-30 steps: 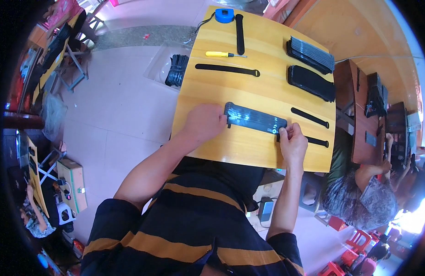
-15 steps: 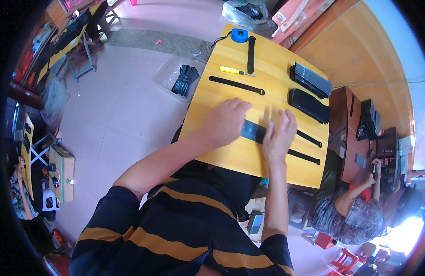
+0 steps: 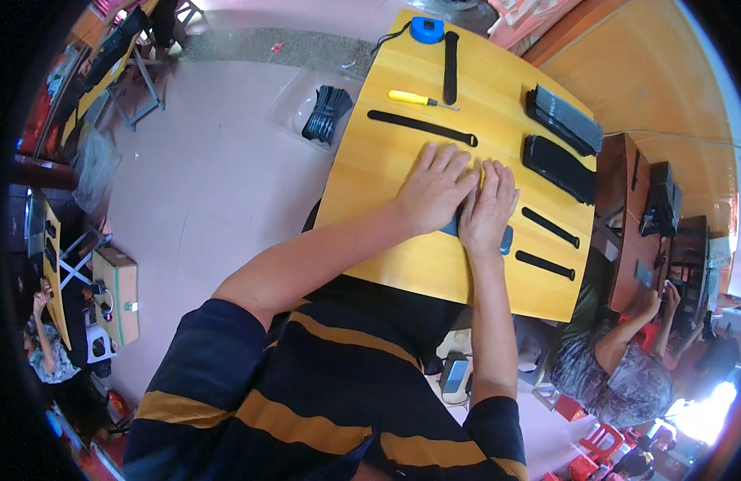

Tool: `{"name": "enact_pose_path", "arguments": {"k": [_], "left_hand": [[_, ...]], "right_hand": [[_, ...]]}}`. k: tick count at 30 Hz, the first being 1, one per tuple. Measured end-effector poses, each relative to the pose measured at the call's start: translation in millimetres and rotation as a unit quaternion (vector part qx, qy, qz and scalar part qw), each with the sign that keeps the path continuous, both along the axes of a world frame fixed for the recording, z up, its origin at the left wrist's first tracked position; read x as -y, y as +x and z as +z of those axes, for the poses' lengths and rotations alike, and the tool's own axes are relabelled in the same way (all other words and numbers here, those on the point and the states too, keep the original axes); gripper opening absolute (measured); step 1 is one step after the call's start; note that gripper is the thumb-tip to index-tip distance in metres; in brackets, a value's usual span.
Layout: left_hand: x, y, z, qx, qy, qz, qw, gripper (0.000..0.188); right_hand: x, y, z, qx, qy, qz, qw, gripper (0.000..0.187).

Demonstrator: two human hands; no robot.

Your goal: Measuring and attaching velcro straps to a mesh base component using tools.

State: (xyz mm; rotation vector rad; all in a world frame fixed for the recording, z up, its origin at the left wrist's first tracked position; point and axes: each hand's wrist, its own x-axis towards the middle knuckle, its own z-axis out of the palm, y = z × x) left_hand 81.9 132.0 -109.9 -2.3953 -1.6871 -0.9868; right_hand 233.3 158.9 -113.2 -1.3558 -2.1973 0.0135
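Side by side, the left hand [image 3: 438, 196] and right hand [image 3: 489, 215] lie palm down, fingers stretched out, over a dark bundle [image 3: 507, 240] on the table [image 3: 362, 172]; it shows between them and beyond the right. To the right are 2 short straps [image 3: 545, 265] and 2 black stacks [image 3: 559, 168]. Farther off lie 2 longer straps [image 3: 422, 127], a yellow screwdriver [image 3: 410, 98] and a blue tape measure [image 3: 427, 30].
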Motion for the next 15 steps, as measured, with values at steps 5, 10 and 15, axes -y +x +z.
{"name": "enact_pose_path", "arguments": {"k": [5, 10, 15], "left_hand": [[-4, 1, 2, -0.01, -0.027, -0.004, 1.0, 0.036], [-4, -2, 3, -0.022, -0.03, -0.007, 0.999, 0.039], [-3, -1, -2, -0.043, -0.036, -0.017, 0.998, 0.041]], "right_hand": [[-4, 19, 6, 0.033, -0.022, -0.007, 0.999, 0.041], [-8, 33, 2, 0.05, -0.015, -0.013, 0.999, 0.038], [-8, 39, -1, 0.018, -0.012, -0.008, 1.0, 0.036]]}}
